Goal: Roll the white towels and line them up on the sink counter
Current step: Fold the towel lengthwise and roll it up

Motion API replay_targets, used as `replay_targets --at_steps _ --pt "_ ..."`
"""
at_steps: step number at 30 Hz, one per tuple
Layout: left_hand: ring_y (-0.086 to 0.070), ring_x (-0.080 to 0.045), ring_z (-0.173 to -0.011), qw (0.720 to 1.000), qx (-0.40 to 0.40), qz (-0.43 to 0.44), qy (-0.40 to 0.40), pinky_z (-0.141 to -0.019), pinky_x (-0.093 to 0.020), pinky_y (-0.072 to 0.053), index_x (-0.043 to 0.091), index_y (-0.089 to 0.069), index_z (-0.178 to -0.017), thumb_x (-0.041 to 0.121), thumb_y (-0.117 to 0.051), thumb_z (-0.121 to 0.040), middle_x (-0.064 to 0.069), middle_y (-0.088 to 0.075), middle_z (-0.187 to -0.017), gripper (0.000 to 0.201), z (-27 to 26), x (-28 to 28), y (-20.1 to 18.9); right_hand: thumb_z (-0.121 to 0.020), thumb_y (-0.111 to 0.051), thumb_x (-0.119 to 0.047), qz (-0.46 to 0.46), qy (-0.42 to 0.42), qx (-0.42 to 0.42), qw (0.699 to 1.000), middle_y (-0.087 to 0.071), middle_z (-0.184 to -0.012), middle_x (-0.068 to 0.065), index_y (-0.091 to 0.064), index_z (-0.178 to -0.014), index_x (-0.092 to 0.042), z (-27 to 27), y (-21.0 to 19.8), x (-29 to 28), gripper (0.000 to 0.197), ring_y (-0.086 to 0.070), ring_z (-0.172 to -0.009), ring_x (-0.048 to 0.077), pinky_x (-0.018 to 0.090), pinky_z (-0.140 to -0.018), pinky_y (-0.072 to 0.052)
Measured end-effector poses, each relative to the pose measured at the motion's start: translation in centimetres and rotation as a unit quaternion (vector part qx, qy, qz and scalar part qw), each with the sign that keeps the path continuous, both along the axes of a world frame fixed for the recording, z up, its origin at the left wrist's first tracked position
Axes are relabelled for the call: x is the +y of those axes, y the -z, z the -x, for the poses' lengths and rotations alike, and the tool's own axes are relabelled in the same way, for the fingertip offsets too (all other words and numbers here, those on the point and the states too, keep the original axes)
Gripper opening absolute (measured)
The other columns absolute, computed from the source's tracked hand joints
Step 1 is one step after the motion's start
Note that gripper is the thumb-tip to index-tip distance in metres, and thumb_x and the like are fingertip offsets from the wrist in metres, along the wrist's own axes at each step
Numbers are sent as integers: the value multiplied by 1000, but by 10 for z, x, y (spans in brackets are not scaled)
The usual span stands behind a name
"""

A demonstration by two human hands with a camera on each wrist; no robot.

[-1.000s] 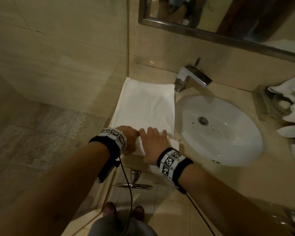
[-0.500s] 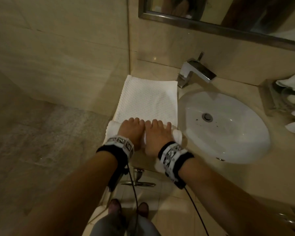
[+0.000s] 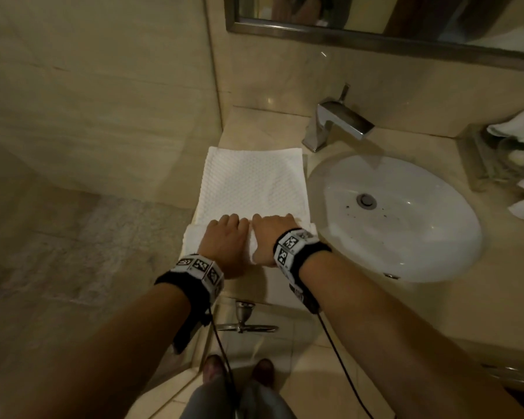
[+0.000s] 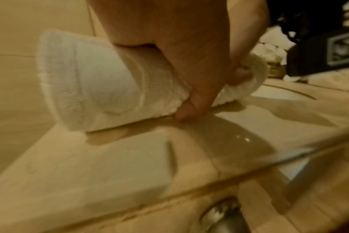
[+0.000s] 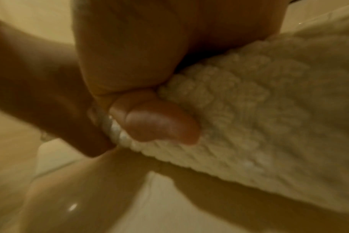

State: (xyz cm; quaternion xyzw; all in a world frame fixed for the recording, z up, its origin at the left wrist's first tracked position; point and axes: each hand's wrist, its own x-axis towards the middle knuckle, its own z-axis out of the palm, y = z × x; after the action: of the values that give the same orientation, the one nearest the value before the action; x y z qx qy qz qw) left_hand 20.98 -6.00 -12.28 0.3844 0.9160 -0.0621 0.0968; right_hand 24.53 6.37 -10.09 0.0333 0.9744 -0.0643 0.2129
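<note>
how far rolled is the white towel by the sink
Partly rolled. The white towel has a thick roll at its near end under the left hand and right hand; the rest lies flat on the counter.

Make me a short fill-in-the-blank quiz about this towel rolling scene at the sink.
1. Both hands, the left hand and the right hand, rest on the rolled part of the white ____.
2. The towel lies to the ____ of the sink basin.
3. The faucet stands behind the ____.

Missing words: towel; left; basin
</note>
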Motion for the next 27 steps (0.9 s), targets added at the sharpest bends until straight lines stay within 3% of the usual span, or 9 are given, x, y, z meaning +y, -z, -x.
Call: replay_targets --at_steps 3,5,7,10,13,16,20,23,27 --pt "-51 -21 -108 998 -50 16 -35 -93 -35 -41 20 -44 -120 52 -70 -67 -1 -53 -117 67 14 13 -2 -68 -69 -38 -59 -2 62 996 -42 -127 10 -34 -130 -13 -20 9 -9 75 -42 -116 29 48 -103 -31" --pt "-54 -19 -106 993 -103 25 -57 -92 -33 -45 21 -46 -120 47 -76 -63 0 -56 -115 69 26 17 -4 -65 -72 -35 -83 -27 74 993 -27 -140 13 -19 -143 -10 -39 17 -8 97 -29 -129 32 55 -112 -18" --pt "-56 -19 -101 985 -153 45 -73 -86 -32 -47 23 -46 -119 39 -79 -59 1 -58 -111 70 34 20 -6 -65 -75 -34 -95 -39 81 991 -25 -144 13 -13 -147 -10 -44 20 -3 106 -27 -132 32 53 -115 -14" --pt "-56 -21 -101 979 -177 50 -85 -83 -32 -47 21 -45 -118 35 -79 -57 -1 -58 -111 70 32 23 -10 -69 -73 -32 -70 -6 104 992 -44 -132 7 -33 -137 -14 -25 18 2 81 -43 -120 26 43 -106 -28" --pt "-47 -23 -105 998 -49 19 -30 -87 -35 -41 18 -44 -115 42 -69 -65 -3 -49 -114 61 18 12 -9 -76 -67 -42 -34 30 75 996 -57 -119 4 -47 -122 -17 -4 10 7 57 -54 -109 24 39 -98 -35" --pt "-46 -23 -98 999 41 7 13 -81 -32 -38 15 -46 -106 35 -62 -72 -5 -49 -109 42 4 2 -6 -77 -62 -44 -6 42 13 999 -64 -107 4 -52 -112 -16 -1 7 10 46 -60 -97 25 38 -87 -40" --pt "-52 -20 -98 998 -49 30 -34 -85 -31 -45 18 -53 -107 45 -68 -68 -1 -56 -104 49 9 12 -13 -75 -62 -47 -18 40 20 999 -54 -122 8 -43 -123 -13 -6 4 7 62 -51 -110 28 42 -94 -38" --pt "-60 -16 -85 982 -157 79 -74 -74 -29 -52 22 -60 -109 36 -76 -54 4 -62 -90 59 23 16 -22 -69 -66 -44 -32 -5 50 998 -36 -133 12 -22 -141 -12 -24 1 3 90 -35 -123 32 51 -106 -27" --pt "-63 -18 -82 962 -224 138 -66 -74 -30 -57 28 -59 -121 25 -75 -42 2 -65 -86 81 26 19 -26 -67 -71 -39 -43 -25 27 998 -46 -126 8 -32 -135 -16 -35 1 -1 82 -44 -117 29 47 -102 -33"
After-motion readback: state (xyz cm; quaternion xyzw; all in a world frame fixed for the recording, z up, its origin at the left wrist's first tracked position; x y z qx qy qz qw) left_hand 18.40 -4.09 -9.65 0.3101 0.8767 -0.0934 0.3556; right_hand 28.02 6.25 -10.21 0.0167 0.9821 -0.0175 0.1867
